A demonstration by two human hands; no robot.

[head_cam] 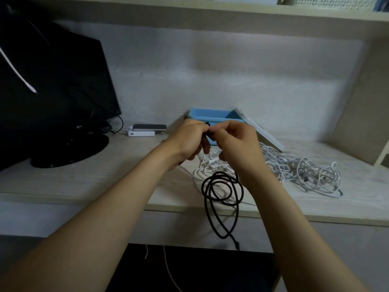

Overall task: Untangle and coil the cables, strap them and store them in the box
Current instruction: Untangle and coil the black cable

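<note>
Both hands are raised above the desk (84, 180), whose front edge runs across below the wrists. Open desk surface is seen to the left of the left fingers, as far as the monitor (52, 91) and its round base. A white charger block (141, 133) with a phone (149, 127) laid on top is set beyond and left of them. Just beyond the fingertips the blue box (210, 115) stands open, and its pale lid (259, 129) is leaned against its right side. A shelf (189, 15) closes the space overhead.

The left hand (189, 140) and right hand (235, 142) are brought together knuckle to knuckle, the forearms converging from the lower corners. The fingers of both are curled tightly, and a short dark length of the black cable (221, 197) is pinched between the fingertips of the two hands.

Below the right wrist the black cable is hung in loose loops. Its long axis is roughly vertical, and the lowest loop is carried past the desk's front edge. The free plug end is pointed down. The upper run is hidden behind the right wrist.

A tangle of white cables (294, 167) is spread on the desk below and to the right of the right fingers.
</note>
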